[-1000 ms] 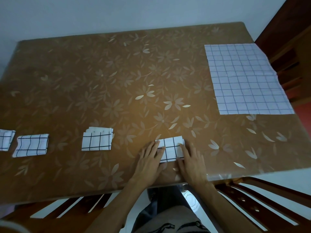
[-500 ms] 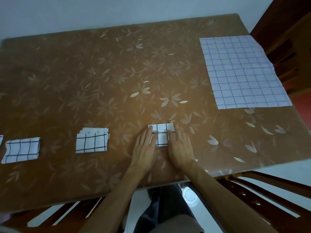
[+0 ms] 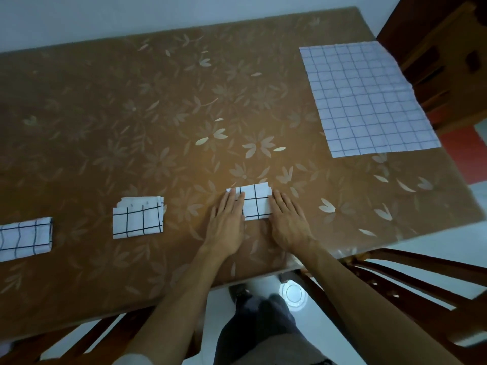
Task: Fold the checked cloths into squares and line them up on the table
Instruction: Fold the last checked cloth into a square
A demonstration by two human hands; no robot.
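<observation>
Placing and squaring a folded cloth, by the look of it. Left hand (image 3: 228, 224) and right hand (image 3: 287, 223) flat and open on the counter (image 3: 184, 101), fingers extended, flanking the folded cloth (image 3: 255, 204) at the near edge; left fingertips overlapping its left side, right hand touching its right edge. Holding nothing, only pressing. In line to the left, a second folded square (image 3: 138, 219), then a third (image 3: 25, 237), partly cut off by the frame. Further off, far right, one unfolded checked cloth (image 3: 365, 97) lying flat, a corner overhanging. Next, probably: release, reach far right, fold that one.
</observation>
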